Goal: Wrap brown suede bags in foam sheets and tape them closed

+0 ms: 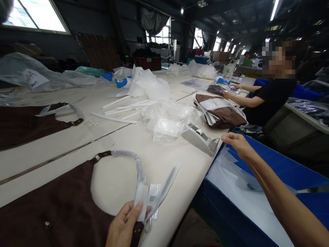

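A dark brown bag [59, 199] lies on the table, its curved handle [140, 168] covered in a whitish wrap. My left hand [125, 221] pinches the lower end of that wrapped handle between thumb and fingers. Beside it are a clear-sleeved tag with a barcode [154, 198] and a loose white strip [169, 181] sticking up to the right. At the table's edge stands a grey tape dispenser [202, 139]. My right hand [239, 145] is just right of its cutting end, thumb and fingertips pressed together; whatever they pinch is too small to make out.
Several white foam strips [125, 109] and crumpled clear plastic [169, 120] lie mid-table. Another brown bag [33, 120] rests at left. A folded brown bag [221, 111] lies near a co-worker [272, 97] handling a plastic-wrapped item. Below my right arm is a blue bin [218, 199] with white sheets.
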The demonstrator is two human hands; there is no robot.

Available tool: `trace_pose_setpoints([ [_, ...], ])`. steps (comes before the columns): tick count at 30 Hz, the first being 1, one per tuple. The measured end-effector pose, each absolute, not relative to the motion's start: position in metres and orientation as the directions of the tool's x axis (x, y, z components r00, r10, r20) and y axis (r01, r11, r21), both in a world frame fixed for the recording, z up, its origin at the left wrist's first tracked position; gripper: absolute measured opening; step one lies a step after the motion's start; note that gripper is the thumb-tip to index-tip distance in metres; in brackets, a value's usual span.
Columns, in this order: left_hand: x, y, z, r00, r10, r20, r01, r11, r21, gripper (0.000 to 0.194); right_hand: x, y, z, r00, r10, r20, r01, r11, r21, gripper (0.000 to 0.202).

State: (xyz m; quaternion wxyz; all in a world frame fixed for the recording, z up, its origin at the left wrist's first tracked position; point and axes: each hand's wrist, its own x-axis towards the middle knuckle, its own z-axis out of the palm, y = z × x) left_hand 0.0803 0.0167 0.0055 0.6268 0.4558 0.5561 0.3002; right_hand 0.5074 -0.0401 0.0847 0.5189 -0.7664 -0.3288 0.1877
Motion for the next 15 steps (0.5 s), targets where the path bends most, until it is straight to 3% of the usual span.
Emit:
trace_pose_setpoints([
  [3,0.08,0.017,0.006,0.194,0.886,-0.421,0.136,0.4,0.906,0.051,0.506,-0.06,0.076,0.749,0.66,-0.06,0.213,-0.325,-0.922,0.034],
  [6,0.077,0.02,0.004,0.195,0.88,-0.433,0.156,0.408,0.899,0.05,0.503,-0.064,0.065,0.665,0.726,-0.174,0.164,-0.37,-0.915,0.033],
  [8,0.075,0.022,0.004,0.222,0.871,-0.439,0.154,0.413,0.898,0.049,0.505,-0.064,0.057,0.677,0.723,-0.138,0.235,-0.39,-0.89,0.03],
  [12,0.074,0.018,0.006,0.251,0.868,-0.428,0.091,0.419,0.903,0.048,0.505,-0.072,0.037,0.841,0.541,0.035,0.406,-0.585,-0.702,0.023],
  [15,0.078,0.014,0.01,0.249,0.874,-0.416,0.026,0.424,0.905,0.045,0.478,-0.077,0.03,0.773,0.632,-0.063,0.311,-0.464,-0.83,0.022],
])
